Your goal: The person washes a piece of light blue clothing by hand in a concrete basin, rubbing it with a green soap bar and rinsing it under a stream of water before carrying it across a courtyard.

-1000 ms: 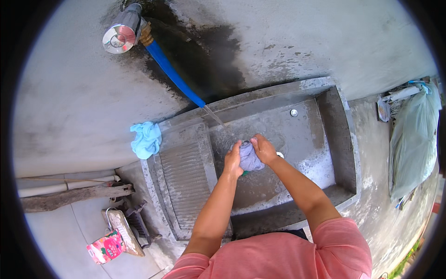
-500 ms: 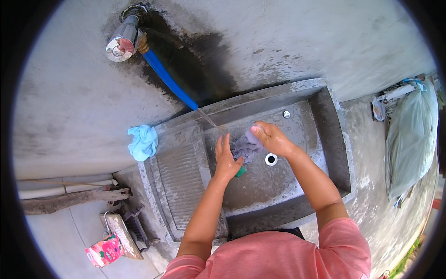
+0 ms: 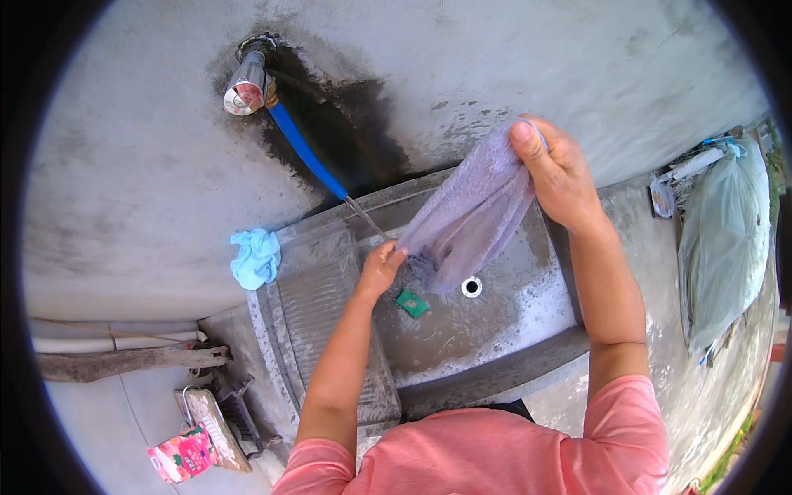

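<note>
While a light blue cloth (image 3: 256,259) sits bunched at the far-left corner of the concrete sink (image 3: 495,381), the left grip (image 3: 381,271) pinches the lower left end of a purple cloth (image 3: 472,213). Just below and right of that grip, a green sponge (image 3: 412,303) lies on the basin floor. The purple cloth slants upward between both grips, its lower folds hanging near the round drain (image 3: 471,287). Highest and rightmost, the right grip (image 3: 565,173) clasps the cloth's upper right end, thumb over the fabric.
</note>
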{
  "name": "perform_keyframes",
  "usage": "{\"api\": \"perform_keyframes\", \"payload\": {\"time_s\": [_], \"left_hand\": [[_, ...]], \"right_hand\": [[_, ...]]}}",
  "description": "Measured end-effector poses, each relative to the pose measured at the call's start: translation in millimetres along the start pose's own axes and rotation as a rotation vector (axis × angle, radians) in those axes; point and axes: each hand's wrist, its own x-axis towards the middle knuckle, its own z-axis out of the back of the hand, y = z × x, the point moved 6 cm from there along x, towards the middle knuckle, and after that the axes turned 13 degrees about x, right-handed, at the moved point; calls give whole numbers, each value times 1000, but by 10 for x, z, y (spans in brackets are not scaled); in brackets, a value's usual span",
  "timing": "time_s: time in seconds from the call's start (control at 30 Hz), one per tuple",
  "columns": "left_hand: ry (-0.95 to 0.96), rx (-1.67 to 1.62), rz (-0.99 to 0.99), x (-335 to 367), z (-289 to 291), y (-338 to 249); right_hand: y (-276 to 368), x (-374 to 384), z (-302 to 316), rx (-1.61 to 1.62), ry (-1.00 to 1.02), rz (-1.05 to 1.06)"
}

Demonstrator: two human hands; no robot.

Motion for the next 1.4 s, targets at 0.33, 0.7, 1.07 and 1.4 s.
{"api": "perform_keyframes", "payload": {"time_s": [0.33,0.7,1.07,1.4], "left_hand": [[-356,384,-443,-327,1004,-1374],[1033,689,-33,-1060,-988,601],[-226,506,186,-393,-149,367],[-195,191,526,-1213,-806,1325]], "right_hand": [[-638,-321,1283,-49,-104,-181],[-3123,-2727,406,-425,1140,-1062],[-3698,-1726,5,-862,41,-883],[-3650,-2026,-1832,-808,668,-191]]}}
